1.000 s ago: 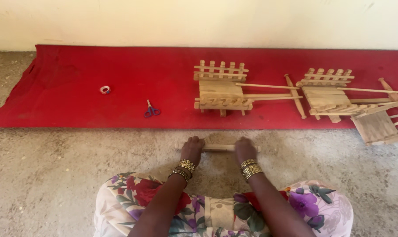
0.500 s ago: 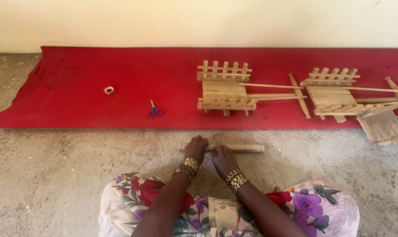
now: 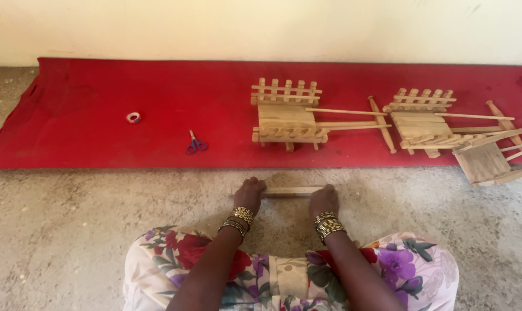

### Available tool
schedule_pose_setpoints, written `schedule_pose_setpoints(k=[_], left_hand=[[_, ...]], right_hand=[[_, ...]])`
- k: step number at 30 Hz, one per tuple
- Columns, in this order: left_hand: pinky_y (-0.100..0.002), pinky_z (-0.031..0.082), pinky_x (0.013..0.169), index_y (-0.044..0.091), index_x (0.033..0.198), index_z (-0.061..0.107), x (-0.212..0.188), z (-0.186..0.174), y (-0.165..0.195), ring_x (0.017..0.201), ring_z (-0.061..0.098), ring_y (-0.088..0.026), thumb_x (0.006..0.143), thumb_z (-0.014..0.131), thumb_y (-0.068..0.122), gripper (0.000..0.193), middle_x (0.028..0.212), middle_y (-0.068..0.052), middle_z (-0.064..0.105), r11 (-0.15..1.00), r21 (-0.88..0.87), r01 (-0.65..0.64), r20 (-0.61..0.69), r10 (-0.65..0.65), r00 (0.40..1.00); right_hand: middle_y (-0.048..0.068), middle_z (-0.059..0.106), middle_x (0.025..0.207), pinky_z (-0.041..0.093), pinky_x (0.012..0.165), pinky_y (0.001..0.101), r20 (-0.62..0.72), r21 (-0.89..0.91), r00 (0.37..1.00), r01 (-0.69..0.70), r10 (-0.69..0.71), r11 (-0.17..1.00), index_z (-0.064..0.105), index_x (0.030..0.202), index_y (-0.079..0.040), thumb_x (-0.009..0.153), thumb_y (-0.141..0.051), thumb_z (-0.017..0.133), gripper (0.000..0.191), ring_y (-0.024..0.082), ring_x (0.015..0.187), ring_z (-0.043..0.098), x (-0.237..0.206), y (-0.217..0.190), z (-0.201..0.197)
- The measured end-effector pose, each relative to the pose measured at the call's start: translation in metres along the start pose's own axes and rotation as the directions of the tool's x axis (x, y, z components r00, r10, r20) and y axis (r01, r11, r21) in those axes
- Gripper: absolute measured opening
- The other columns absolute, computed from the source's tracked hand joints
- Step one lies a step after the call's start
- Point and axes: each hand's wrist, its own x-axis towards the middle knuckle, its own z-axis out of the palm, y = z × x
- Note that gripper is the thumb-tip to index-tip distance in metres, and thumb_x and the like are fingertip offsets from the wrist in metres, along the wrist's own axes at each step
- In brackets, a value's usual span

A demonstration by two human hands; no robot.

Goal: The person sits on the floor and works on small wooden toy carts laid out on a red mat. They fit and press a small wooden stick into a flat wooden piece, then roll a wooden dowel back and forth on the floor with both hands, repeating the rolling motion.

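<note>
Nearest to the camera is the person's lap, covered by a floral dress [image 3: 284, 276], and both forearms reach forward from it over the bare concrete floor [image 3: 71, 230]. Each wrist carries a stack of gold bangles [image 3: 325, 223].

The left hand [image 3: 249, 193] and the right hand [image 3: 323, 200] rest on the two ends of a short wooden stick [image 3: 290, 190], which lies flat on the floor just in front of the knees. The left hand curls over its end; the right hand covers the other end with the palm down. Whether the fingers really close around the wood, I cannot tell, because the backs of the hands hide them. With one hand at each end, the stick is probably kept steady and pressed against the rough floor.

Behind the stick lies a long red mat [image 3: 99, 98], spread along the wall [image 3: 261, 29]. On it, to the left, are a small roll of tape [image 3: 133, 117] and blue-handled scissors [image 3: 196, 144], well apart from the hands. In the middle stands a small wooden cart model [image 3: 287, 118] with a fence-like rail and long shafts. Further right is a second cart model [image 3: 425, 118], and a flat wooden panel [image 3: 481, 163] leans at the edge of the mat, partly over the floor.
</note>
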Motion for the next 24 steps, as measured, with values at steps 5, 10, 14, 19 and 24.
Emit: schedule_pose_setpoints(k=[5, 10, 14, 19, 24], left_hand=[[-0.044, 0.058, 0.086, 0.018, 0.101, 0.073, -0.006, -0.021, -0.024, 0.109, 0.062, -0.029, 0.085, 0.07, 0.011, 0.018, 0.108, -0.005, 0.064, 0.999, -0.015, -0.035, -0.058, 0.034, 0.998], [-0.043, 0.058, 0.083, 0.008, 0.1, 0.071, -0.023, -0.045, -0.049, 0.108, 0.06, -0.032, 0.078, 0.08, 0.014, 0.024, 0.109, -0.012, 0.062, 0.992, 0.042, 0.123, -0.109, -0.117, 0.987], [-0.042, 0.06, 0.082, 0.004, 0.091, 0.073, -0.026, -0.044, -0.058, 0.093, 0.065, -0.032, 0.077, 0.082, 0.011, 0.018, 0.097, -0.015, 0.066, 0.989, -0.085, 0.125, -0.256, -0.143, 0.956], [-0.041, 0.06, 0.077, 0.005, 0.089, 0.077, -0.022, -0.043, -0.063, 0.083, 0.069, -0.031, 0.082, 0.075, 0.003, 0.008, 0.092, -0.017, 0.069, 0.948, -0.293, 0.124, -0.316, -0.218, 0.923], [-0.042, 0.059, 0.076, 0.006, 0.093, 0.078, -0.024, -0.042, -0.061, 0.082, 0.068, -0.033, 0.086, 0.072, 0.002, 0.011, 0.089, -0.018, 0.071, 0.935, -0.355, 0.002, -0.371, -0.143, 0.917]], right_hand=[[0.025, 0.064, 0.122, 0.049, 0.097, 0.0551, 0.153, 0.092, 0.982, 0.099, -0.112, 0.991, 0.058, 0.114, -0.004, 0.104, -0.029, 0.042, 0.031, 0.046, 0.112, 0.061, -0.03, -0.027, 0.006], [0.024, 0.062, 0.12, 0.049, 0.096, 0.0511, 0.077, 0.244, 0.907, 0.385, -0.414, 0.89, 0.058, 0.119, -0.004, 0.103, -0.03, 0.043, 0.034, 0.043, 0.113, 0.06, -0.06, -0.055, 0.027], [0.021, 0.062, 0.122, 0.049, 0.097, 0.0494, 0.131, 0.364, 0.867, 0.409, -0.481, 0.837, 0.059, 0.124, -0.004, 0.106, -0.033, 0.043, 0.038, 0.039, 0.114, 0.061, -0.077, -0.08, 0.054], [0.017, 0.059, 0.129, 0.057, 0.088, 0.041, 0.283, -0.006, 0.624, 0.76, -0.728, 0.649, 0.049, 0.144, -0.001, 0.107, -0.024, 0.034, 0.046, 0.03, 0.116, 0.061, -0.1, -0.121, 0.064], [0.016, 0.057, 0.131, 0.047, 0.104, 0.0437, 0.398, 0.28, 0.669, 0.564, -0.628, 0.777, 0.049, 0.143, -0.004, 0.111, -0.024, 0.038, 0.039, 0.03, 0.122, 0.056, -0.112, -0.151, 0.049]])
